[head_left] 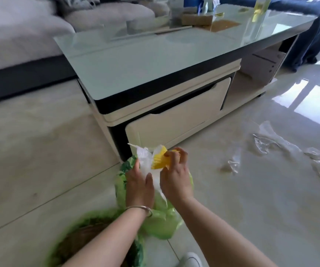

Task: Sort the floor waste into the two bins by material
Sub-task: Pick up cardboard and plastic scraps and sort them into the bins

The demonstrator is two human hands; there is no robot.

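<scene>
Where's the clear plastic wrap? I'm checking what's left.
Head view, right side: the clear plastic wrap lies on the floor, right of the coffee table.

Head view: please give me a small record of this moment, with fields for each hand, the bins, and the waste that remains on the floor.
left hand: left hand holds white plastic wrap
right hand: right hand has its grip on a yellow ribbed piece
bin below hands: green bag
second bin: woven basket with green liner, blurred
floor waste: clear plastic film to the right
furniture: glass-top table
</scene>
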